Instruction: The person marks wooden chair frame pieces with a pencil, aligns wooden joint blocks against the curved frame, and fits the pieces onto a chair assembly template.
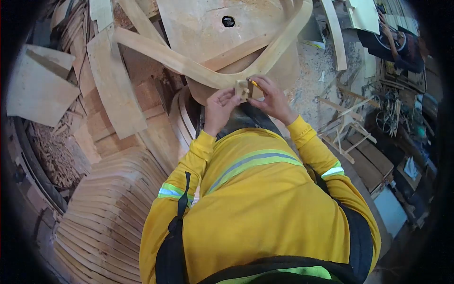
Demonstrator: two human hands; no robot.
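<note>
Near the top centre, my left hand (221, 110) pinches the left side of a small wooden block (241, 90), which has a little peg-like knob on its face. My right hand (273, 100) is at the block's right side, its fingers closed on a yellow pencil (256, 85). Just beyond both hands lies a curved V-shaped wooden frame (189, 67), its bend right behind the block. Beneath that frame is a wide wooden panel (198, 23) with a dark round hole.
A stack of curved wooden slats (109, 213) stands at lower left, with flat boards (116, 85) above it. Wood scraps (59, 156) fill the far left. A wooden rack (347, 123) is at right. Another person's arm (390, 40) shows at upper right.
</note>
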